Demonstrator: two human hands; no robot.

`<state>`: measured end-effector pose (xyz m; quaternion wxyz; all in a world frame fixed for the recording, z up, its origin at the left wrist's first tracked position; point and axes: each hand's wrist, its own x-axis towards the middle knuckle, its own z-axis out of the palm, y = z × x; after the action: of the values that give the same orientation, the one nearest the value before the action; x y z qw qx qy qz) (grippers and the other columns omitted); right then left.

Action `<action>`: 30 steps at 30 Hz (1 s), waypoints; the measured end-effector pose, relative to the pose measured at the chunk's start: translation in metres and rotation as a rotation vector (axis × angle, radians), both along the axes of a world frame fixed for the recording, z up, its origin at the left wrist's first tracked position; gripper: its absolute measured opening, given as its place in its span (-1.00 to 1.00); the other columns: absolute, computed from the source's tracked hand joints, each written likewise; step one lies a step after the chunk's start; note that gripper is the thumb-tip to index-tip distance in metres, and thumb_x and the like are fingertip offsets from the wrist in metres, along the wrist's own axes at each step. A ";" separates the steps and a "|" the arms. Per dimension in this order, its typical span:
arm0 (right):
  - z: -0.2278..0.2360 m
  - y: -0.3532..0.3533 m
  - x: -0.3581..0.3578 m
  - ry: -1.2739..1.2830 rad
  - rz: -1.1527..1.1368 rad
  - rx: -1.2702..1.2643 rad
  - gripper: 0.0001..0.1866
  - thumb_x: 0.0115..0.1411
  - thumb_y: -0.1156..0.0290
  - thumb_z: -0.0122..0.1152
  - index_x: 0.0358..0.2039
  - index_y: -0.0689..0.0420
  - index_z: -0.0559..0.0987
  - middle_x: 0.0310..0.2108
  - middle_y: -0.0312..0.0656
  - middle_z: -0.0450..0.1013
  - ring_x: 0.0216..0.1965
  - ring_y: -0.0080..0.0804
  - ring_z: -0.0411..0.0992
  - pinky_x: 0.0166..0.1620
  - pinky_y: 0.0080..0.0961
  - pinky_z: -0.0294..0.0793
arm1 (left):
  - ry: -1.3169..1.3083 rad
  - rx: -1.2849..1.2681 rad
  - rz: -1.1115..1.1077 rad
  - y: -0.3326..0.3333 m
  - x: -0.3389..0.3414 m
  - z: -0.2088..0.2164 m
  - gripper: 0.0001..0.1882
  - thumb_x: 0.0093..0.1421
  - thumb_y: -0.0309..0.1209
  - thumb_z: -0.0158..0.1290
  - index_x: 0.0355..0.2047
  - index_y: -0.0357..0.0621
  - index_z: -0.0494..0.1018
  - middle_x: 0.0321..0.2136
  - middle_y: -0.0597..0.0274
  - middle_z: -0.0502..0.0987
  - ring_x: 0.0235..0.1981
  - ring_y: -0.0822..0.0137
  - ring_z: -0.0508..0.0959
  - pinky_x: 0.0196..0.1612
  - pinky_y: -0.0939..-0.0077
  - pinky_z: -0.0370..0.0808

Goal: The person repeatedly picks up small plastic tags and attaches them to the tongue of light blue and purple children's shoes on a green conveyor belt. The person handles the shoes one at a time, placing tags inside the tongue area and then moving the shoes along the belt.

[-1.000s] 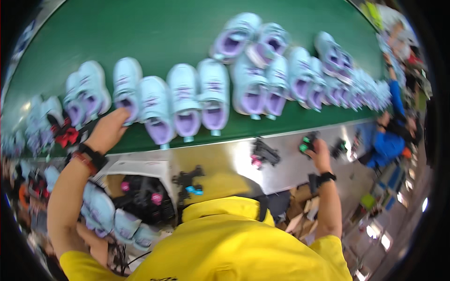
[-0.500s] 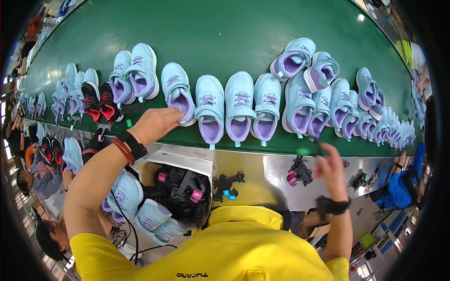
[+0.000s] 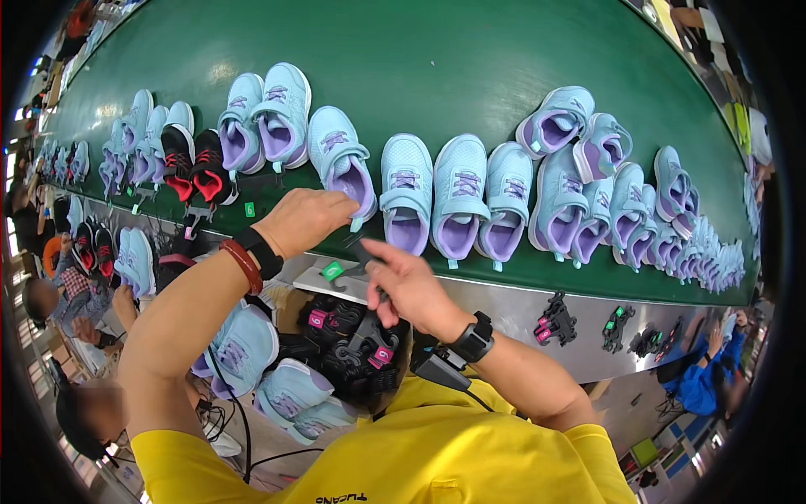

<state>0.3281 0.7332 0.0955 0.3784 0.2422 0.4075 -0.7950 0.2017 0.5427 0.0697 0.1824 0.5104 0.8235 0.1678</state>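
My left hand [image 3: 306, 220] grips the heel collar of a light blue sneaker [image 3: 340, 147] with purple lining, which stands on the green table near its front edge. Close by, my right hand [image 3: 413, 290] is closed around a black plastic shoe hanger [image 3: 359, 262] bearing a green tag. The hanger's hooked end sits just in front of that sneaker's heel, apart from it as far as I can see. Right of the hands, a light blue sneaker [image 3: 406, 181] heads a row of matching ones, toes pointing away.
The green table [image 3: 378, 50] has a metal front edge. Below it, a carton [image 3: 306, 281] holds black hangers with pink tags. More hangers [image 3: 556, 319] lie on the metal ledge at right. Black-and-red shoes [image 3: 210, 172] stand left. Other people work at both sides.
My right hand has swung left from the right part of the ledge, bringing the hanger beside my left hand. My left hand still holds the same sneaker. The view has shifted slightly.
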 end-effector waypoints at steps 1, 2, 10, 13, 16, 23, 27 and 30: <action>-0.001 0.001 -0.001 -0.010 0.080 -0.027 -0.50 0.34 0.38 -0.10 0.26 0.21 0.18 -0.63 -0.21 0.39 -0.78 -0.54 0.28 -0.71 -0.63 0.23 | 0.013 -0.037 -0.031 -0.003 -0.001 -0.002 -0.67 0.02 -0.46 0.14 -0.16 -0.11 0.44 -0.27 0.18 0.51 -0.31 0.13 0.57 -0.33 0.29 0.52; -0.002 0.002 -0.008 -0.009 0.101 -0.062 -0.51 0.34 0.37 -0.09 0.25 0.20 0.20 -0.65 -0.25 0.35 -0.80 -0.56 0.22 -0.73 -0.63 0.16 | 0.026 -0.074 -0.062 -0.005 -0.002 -0.004 -0.65 0.00 -0.47 0.15 -0.14 -0.09 0.44 -0.22 0.18 0.51 -0.29 0.14 0.57 -0.33 0.29 0.53; -0.024 0.053 -0.030 1.008 0.322 0.775 -0.67 0.31 0.37 -0.14 -0.03 0.29 0.42 -0.46 -0.10 0.48 -0.48 -0.17 0.46 -0.38 -0.36 0.45 | -0.089 -0.136 0.027 0.000 0.002 0.019 -0.69 0.06 -0.41 0.10 -0.14 0.08 0.40 -0.12 0.15 0.42 -0.46 -0.02 0.53 -0.35 0.11 0.48; -0.024 0.059 -0.023 1.268 0.721 1.138 -0.81 0.15 0.43 0.01 -0.23 0.14 0.51 -0.41 -0.18 0.47 -0.35 -0.21 0.44 -0.24 -0.36 0.38 | -0.133 -0.240 0.048 -0.009 0.004 0.022 -0.70 0.05 -0.51 0.03 -0.17 0.05 0.43 -0.12 0.12 0.43 -0.41 -0.03 0.54 -0.33 0.10 0.47; -0.039 0.051 -0.021 1.508 0.932 1.365 -0.92 0.02 0.39 0.18 -0.43 -0.01 0.47 -0.45 -0.30 0.34 -0.26 -0.39 0.33 -0.14 -0.46 0.23 | -0.182 -0.242 0.145 -0.016 0.006 0.023 -0.60 -0.02 -0.62 0.03 -0.13 0.01 0.42 -0.09 0.12 0.43 -0.32 -0.07 0.53 -0.26 0.11 0.47; -0.023 0.051 -0.068 1.654 0.619 1.301 -0.78 -0.02 0.19 0.28 -0.50 0.03 0.48 -0.45 -0.28 0.34 -0.23 -0.35 0.31 -0.09 -0.41 0.24 | -0.210 -0.278 0.174 -0.025 0.004 0.034 -0.66 0.00 -0.60 0.01 -0.16 -0.11 0.46 -0.23 0.07 0.48 -0.29 -0.05 0.53 -0.23 0.11 0.47; -0.018 0.049 -0.072 1.688 0.687 1.243 -0.71 -0.06 0.11 0.31 -0.51 0.04 0.49 -0.47 -0.29 0.33 -0.22 -0.35 0.29 -0.09 -0.40 0.23 | -0.174 -0.225 0.208 -0.017 0.011 0.030 -0.75 0.07 -0.54 -0.04 -0.21 -0.13 0.48 -0.32 0.03 0.51 -0.32 -0.03 0.55 -0.24 0.13 0.48; -0.021 0.050 -0.069 1.676 0.683 1.251 -0.70 -0.07 0.09 0.31 -0.52 0.04 0.49 -0.49 -0.29 0.33 -0.23 -0.35 0.28 -0.08 -0.40 0.23 | -0.170 -0.237 0.224 -0.014 0.013 0.031 -0.74 0.08 -0.54 -0.05 -0.21 -0.14 0.49 -0.34 0.04 0.51 -0.32 -0.02 0.55 -0.23 0.14 0.48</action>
<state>0.2589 0.7828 0.0741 -0.0076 -0.3508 0.9117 -0.2138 0.2147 0.5287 0.1011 0.2905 0.3743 0.8707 0.1315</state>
